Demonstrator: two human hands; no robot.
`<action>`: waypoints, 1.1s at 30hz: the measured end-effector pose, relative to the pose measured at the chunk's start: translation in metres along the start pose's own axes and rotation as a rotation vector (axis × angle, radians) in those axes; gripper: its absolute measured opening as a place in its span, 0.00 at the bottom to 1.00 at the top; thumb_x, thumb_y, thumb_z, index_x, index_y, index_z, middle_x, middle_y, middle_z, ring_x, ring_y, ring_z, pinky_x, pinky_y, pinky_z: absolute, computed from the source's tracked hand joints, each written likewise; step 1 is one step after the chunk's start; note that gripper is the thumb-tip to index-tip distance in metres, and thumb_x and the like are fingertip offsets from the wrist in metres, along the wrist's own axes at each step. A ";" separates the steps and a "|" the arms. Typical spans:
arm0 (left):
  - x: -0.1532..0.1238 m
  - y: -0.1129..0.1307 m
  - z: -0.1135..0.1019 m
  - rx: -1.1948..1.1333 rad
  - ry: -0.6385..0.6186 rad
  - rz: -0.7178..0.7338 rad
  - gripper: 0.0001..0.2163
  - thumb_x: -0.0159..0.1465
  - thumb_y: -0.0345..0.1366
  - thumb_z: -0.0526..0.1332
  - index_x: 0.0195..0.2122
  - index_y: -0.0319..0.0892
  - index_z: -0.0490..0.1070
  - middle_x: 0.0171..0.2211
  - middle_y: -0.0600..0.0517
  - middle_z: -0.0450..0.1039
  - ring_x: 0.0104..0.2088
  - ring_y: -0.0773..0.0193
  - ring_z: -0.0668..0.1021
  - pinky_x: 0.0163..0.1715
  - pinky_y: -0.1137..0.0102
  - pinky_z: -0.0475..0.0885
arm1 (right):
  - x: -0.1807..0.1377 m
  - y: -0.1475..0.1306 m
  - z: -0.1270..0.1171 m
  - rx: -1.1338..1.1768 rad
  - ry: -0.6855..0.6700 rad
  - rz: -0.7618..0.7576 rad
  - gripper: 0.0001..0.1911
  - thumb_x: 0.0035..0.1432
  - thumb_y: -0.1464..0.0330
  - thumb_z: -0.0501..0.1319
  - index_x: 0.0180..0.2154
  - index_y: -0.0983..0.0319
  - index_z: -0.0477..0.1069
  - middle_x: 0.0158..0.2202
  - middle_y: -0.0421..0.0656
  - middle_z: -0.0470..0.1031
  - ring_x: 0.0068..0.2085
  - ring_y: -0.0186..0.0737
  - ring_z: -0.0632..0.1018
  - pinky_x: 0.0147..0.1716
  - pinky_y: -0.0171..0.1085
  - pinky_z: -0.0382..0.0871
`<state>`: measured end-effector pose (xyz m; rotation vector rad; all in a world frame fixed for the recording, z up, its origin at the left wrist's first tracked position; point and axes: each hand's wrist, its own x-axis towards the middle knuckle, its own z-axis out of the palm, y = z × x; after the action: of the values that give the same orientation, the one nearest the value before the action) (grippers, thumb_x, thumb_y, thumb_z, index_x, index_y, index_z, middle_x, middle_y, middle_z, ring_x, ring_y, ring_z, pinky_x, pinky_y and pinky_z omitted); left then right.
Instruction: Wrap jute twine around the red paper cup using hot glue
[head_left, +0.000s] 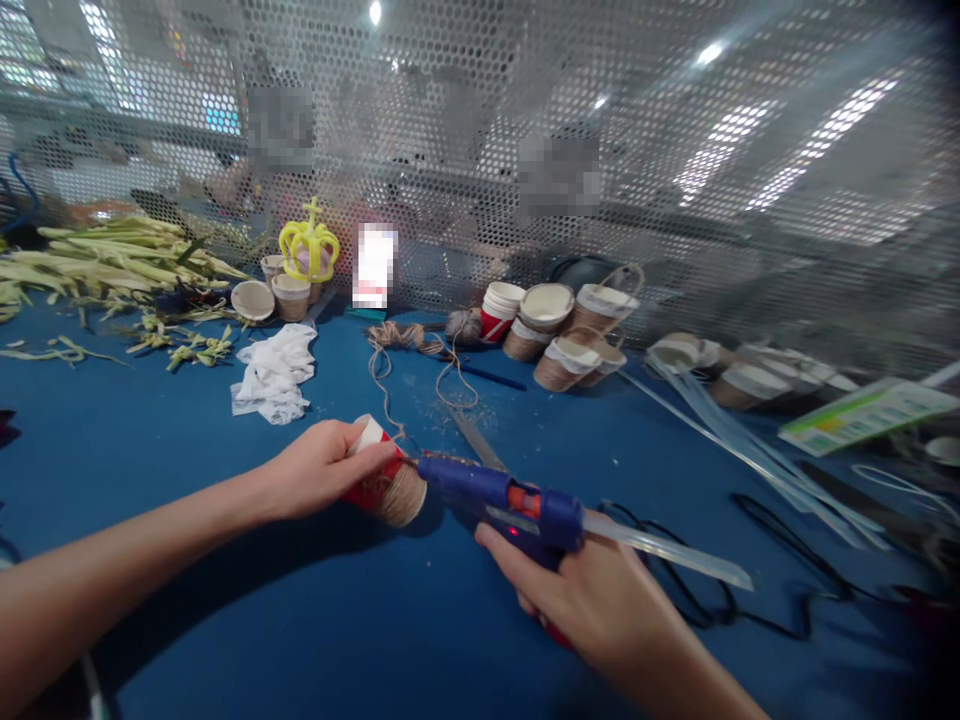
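My left hand (326,468) is closed around a red and white paper cup (367,437), tilted on its side above the blue table. Brown twine (405,496) is wound about the cup's lower part, and a loose strand runs from it up to a twine bundle (409,338). My right hand (559,590) grips a blue hot glue gun (495,490) whose red light is lit. A clear glue stick (675,552) pokes out of its back. The gun's nozzle is at the cup's side, by the edge of the twine; whether it touches is unclear.
Twine-wrapped cups (570,362) stand at the back, beside red cups (501,308). Clear glue sticks (750,440) and a black cord (780,550) lie at right. A metal ruler (476,438), a crumpled white cloth (276,370) and dried stalks (112,260) are around; a perforated metal screen (450,130) rises behind.
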<state>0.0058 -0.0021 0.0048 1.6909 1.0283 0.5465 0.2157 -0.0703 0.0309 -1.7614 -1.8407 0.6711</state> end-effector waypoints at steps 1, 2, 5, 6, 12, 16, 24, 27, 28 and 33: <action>0.000 0.000 0.000 0.000 -0.004 0.006 0.21 0.60 0.48 0.49 0.34 0.35 0.72 0.27 0.49 0.74 0.27 0.65 0.72 0.24 0.75 0.64 | -0.001 0.000 0.000 -0.005 -0.011 0.039 0.14 0.49 0.61 0.56 0.17 0.60 0.62 0.09 0.36 0.63 0.11 0.31 0.65 0.09 0.31 0.56; 0.000 0.000 0.000 0.002 -0.006 0.010 0.21 0.60 0.48 0.49 0.34 0.35 0.72 0.27 0.49 0.74 0.27 0.65 0.72 0.24 0.75 0.64 | -0.001 -0.001 -0.001 -0.007 -0.021 0.066 0.15 0.50 0.61 0.56 0.17 0.60 0.61 0.09 0.36 0.63 0.11 0.31 0.64 0.09 0.30 0.56; 0.000 0.001 0.000 0.019 -0.008 0.013 0.21 0.60 0.48 0.49 0.34 0.35 0.72 0.27 0.49 0.73 0.27 0.65 0.71 0.25 0.75 0.64 | -0.002 -0.002 -0.001 0.029 -0.046 0.110 0.13 0.49 0.60 0.56 0.19 0.61 0.62 0.10 0.35 0.63 0.11 0.30 0.64 0.09 0.30 0.55; 0.000 0.001 -0.001 0.024 -0.010 0.013 0.21 0.60 0.48 0.49 0.34 0.35 0.72 0.27 0.49 0.73 0.27 0.65 0.71 0.25 0.75 0.64 | -0.003 -0.003 -0.001 0.053 -0.059 0.127 0.12 0.49 0.61 0.56 0.20 0.61 0.63 0.10 0.35 0.62 0.11 0.30 0.64 0.09 0.30 0.55; 0.000 0.001 -0.001 0.028 -0.017 0.015 0.21 0.60 0.48 0.48 0.34 0.34 0.72 0.27 0.49 0.73 0.27 0.65 0.71 0.25 0.74 0.64 | -0.001 -0.005 -0.002 0.100 -0.062 0.154 0.10 0.47 0.62 0.56 0.22 0.62 0.66 0.10 0.34 0.61 0.12 0.30 0.64 0.10 0.29 0.55; -0.001 0.000 -0.001 0.036 -0.012 0.015 0.22 0.60 0.49 0.48 0.35 0.34 0.72 0.27 0.49 0.73 0.27 0.65 0.71 0.25 0.75 0.64 | 0.000 -0.004 -0.003 0.058 -0.068 0.144 0.11 0.49 0.61 0.55 0.23 0.62 0.65 0.10 0.35 0.62 0.11 0.30 0.64 0.10 0.29 0.55; -0.001 0.002 -0.001 0.012 -0.034 0.026 0.21 0.61 0.47 0.48 0.35 0.34 0.72 0.27 0.49 0.74 0.27 0.66 0.71 0.24 0.75 0.64 | -0.003 -0.003 -0.003 0.053 -0.083 0.123 0.11 0.49 0.61 0.55 0.21 0.61 0.65 0.09 0.35 0.62 0.11 0.30 0.64 0.09 0.29 0.55; -0.001 0.002 -0.001 0.002 -0.027 0.014 0.21 0.60 0.48 0.49 0.35 0.35 0.72 0.28 0.48 0.74 0.28 0.65 0.72 0.25 0.75 0.64 | -0.002 -0.002 -0.002 0.025 -0.054 0.113 0.13 0.50 0.61 0.55 0.21 0.61 0.64 0.09 0.35 0.61 0.10 0.29 0.63 0.08 0.29 0.54; -0.001 0.001 -0.001 -0.005 -0.024 0.009 0.21 0.60 0.48 0.49 0.35 0.35 0.72 0.28 0.48 0.74 0.28 0.65 0.72 0.25 0.75 0.65 | -0.002 -0.001 -0.002 0.018 -0.049 0.098 0.12 0.50 0.61 0.55 0.21 0.61 0.64 0.09 0.34 0.61 0.10 0.29 0.63 0.08 0.29 0.54; 0.000 0.003 0.000 -0.075 -0.040 -0.004 0.19 0.60 0.46 0.50 0.33 0.35 0.73 0.29 0.49 0.75 0.29 0.64 0.73 0.28 0.74 0.66 | -0.001 0.003 0.001 0.056 -0.050 -0.127 0.05 0.48 0.66 0.57 0.24 0.60 0.66 0.15 0.37 0.67 0.16 0.33 0.69 0.15 0.31 0.64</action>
<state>0.0069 -0.0023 0.0070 1.6274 0.9705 0.5397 0.2170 -0.0709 0.0281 -1.5902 -1.9297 0.7155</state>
